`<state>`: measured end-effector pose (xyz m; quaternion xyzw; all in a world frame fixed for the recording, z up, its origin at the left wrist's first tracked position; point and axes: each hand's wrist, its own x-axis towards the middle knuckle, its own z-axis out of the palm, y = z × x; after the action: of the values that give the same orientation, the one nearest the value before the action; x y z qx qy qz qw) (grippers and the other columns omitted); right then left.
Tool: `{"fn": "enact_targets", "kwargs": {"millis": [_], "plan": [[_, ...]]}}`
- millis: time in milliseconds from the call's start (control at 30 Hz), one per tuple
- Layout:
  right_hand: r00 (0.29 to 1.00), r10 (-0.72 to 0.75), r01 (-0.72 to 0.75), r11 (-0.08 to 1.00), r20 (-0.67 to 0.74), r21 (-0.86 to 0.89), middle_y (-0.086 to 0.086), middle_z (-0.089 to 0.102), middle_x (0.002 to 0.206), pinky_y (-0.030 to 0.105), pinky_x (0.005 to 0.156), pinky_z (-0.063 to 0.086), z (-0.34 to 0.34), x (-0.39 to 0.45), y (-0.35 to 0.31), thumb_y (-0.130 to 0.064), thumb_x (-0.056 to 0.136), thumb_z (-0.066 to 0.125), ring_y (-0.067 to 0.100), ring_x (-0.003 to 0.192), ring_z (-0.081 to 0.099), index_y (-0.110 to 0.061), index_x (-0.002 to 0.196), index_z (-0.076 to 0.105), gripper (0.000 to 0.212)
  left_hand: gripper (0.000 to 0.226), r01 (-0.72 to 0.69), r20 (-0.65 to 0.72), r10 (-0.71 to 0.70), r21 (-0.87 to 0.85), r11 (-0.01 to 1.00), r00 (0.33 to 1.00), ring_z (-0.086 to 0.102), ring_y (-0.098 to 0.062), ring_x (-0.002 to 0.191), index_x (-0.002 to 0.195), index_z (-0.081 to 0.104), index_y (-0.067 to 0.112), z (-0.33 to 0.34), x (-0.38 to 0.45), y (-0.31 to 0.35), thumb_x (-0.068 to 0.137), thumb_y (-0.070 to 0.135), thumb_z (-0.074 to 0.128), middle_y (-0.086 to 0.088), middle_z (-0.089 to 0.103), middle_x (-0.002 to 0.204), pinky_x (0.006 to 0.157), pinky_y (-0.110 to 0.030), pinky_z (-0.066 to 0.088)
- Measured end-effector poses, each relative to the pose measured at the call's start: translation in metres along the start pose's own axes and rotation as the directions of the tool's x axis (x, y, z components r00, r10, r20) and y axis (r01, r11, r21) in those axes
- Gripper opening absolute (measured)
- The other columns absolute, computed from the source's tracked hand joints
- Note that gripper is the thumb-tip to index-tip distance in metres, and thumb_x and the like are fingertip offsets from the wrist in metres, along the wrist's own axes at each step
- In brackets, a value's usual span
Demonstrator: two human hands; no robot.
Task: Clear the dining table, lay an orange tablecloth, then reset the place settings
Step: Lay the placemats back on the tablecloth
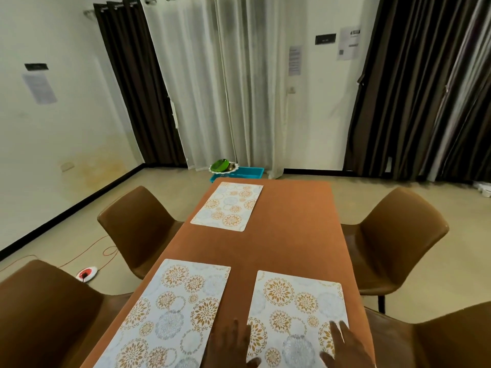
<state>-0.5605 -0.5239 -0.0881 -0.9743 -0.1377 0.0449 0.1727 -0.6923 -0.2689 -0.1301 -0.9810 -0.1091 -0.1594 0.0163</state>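
Orange tablecloth (289, 235) covers counter, frame centre to bottom edge. Four brown chairs around it: two left (138, 229) (39, 314), two right (398, 235) (438, 341).

Three floral placemats on cloth: far one (227, 205) upper centre toward left edge of counter, near-left one (170, 314) lower left, near-right one (297, 309) lower right.

Left hand (231, 346) bottom centre, fingers straight and spread, flat on cloth in gap between near placemats, thumb touching left edge of near-right mat. Right hand (345, 346) bottom right, fingers straight, pressing flat on right side of same mat. Nothing gripped by either.

Blue tray (247, 172) on floor past far end of counter, green dish (220, 165) on white plate at its left end.

Paper notices and dark plaques on walls (348, 43), text too blurred to read.
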Motion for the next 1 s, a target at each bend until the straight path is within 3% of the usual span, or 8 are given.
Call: {"fn": "enact_targets", "kwargs": {"millis": [33,100,200,300,400,467,867,1000], "plan": [[0.966,0.073,-0.067,0.997,0.247,-0.032,-0.001,0.001,0.166,0.05,0.115,0.035,-0.007,0.002,-0.007,-0.096,0.059,-0.014,0.024,0.151,0.017,-0.031,0.157,0.004,0.119,0.088,-0.036,0.026,0.036,0.004,0.999,0.999,0.075,-0.029,0.088,0.158,-0.014,0.02,-0.027,0.02,0.014,0.091,0.074,0.005,-0.012,0.032,0.159,0.08,-0.05,0.055],[0.941,0.121,-0.064,0.981,0.317,-0.185,-0.002,-0.01,0.166,0.048,0.121,0.021,-0.015,-0.011,-0.015,-0.094,0.07,0.009,0.027,0.153,0.005,-0.033,0.157,-0.005,0.107,0.089,-0.05,0.04,0.058,-0.167,0.985,0.998,0.062,-0.036,0.12,0.158,-0.012,0.022,-0.068,0.04,0.015,0.091,0.076,0.008,-0.014,0.009,0.166,0.096,-0.057,0.047],[0.984,0.052,-0.012,0.974,0.172,-0.228,-0.001,-0.018,0.164,0.053,0.122,0.013,-0.043,-0.017,-0.025,-0.09,0.072,0.003,0.031,0.153,-0.004,-0.033,0.155,-0.015,0.102,0.082,-0.141,0.081,0.149,-0.101,0.985,0.985,0.05,-0.043,0.131,0.159,0.016,0.028,-0.09,0.049,0.033,0.092,0.075,0.016,-0.01,-0.016,0.166,0.103,-0.06,0.04],[0.999,-0.002,0.015,0.963,0.049,-0.269,0.003,-0.015,0.165,0.054,0.121,0.011,-0.084,-0.032,-0.038,-0.084,0.069,-0.01,0.031,0.152,-0.007,-0.026,0.156,-0.013,0.105,0.075,-0.208,0.126,0.217,-0.076,0.975,0.968,0.041,-0.041,0.141,0.147,0.048,0.028,-0.114,0.065,0.049,0.096,0.069,0.012,-0.011,0.01,0.164,0.114,-0.059,0.021],[0.998,0.019,-0.038,0.953,-0.066,-0.301,0.003,-0.01,0.166,0.056,0.12,0.013,-0.116,-0.05,-0.035,-0.078,0.086,0.01,0.03,0.152,-0.005,-0.024,0.157,-0.006,0.091,0.08,-0.315,0.257,0.326,-0.083,0.945,0.91,0.008,-0.037,0.154,0.16,0.006,0.029,-0.122,0.078,0.061,0.093,0.073,0.003,-0.009,-0.005,0.167,0.119,-0.062,0.008],[0.992,0.05,-0.082,0.953,-0.114,-0.292,0.002,-0.013,0.165,0.057,0.12,0.012,-0.125,-0.06,-0.022,-0.076,0.089,0.015,0.029,0.152,-0.005,-0.026,0.156,-0.008,0.087,0.081,-0.335,0.247,0.354,-0.118,0.935,0.902,-0.005,-0.034,0.154,0.159,-0.006,0.03,-0.117,0.083,0.067,0.091,0.075,0.001,-0.007,-0.012,0.168,0.119,-0.062,-0.001],[0.967,0.233,-0.252,0.935,-0.105,-0.25,0.001,-0.009,0.165,0.058,0.12,0.006,-0.13,-0.154,0.076,-0.073,0.092,0.019,0.03,0.152,-0.005,-0.03,0.156,-0.005,0.081,0.081,-0.507,0.296,0.52,-0.126,0.853,0.801,-0.008,-0.034,0.154,0.159,-0.007,0.032,-0.112,0.036,0.158,0.091,0.075,0.002,-0.005,-0.013,0.168,0.119,-0.065,0.004],[0.956,0.255,-0.282,0.933,-0.142,-0.225,-0.002,-0.011,0.165,0.057,0.12,0.005,-0.161,-0.178,0.148,-0.072,0.092,0.021,0.028,0.152,-0.006,-0.032,0.155,-0.005,0.08,0.08,-0.512,0.265,0.54,-0.17,0.842,0.799,-0.008,-0.034,0.154,0.159,-0.003,0.033,-0.121,0.034,0.243,0.092,0.075,0.003,-0.004,-0.012,0.168,0.12,-0.065,0.002]]}}
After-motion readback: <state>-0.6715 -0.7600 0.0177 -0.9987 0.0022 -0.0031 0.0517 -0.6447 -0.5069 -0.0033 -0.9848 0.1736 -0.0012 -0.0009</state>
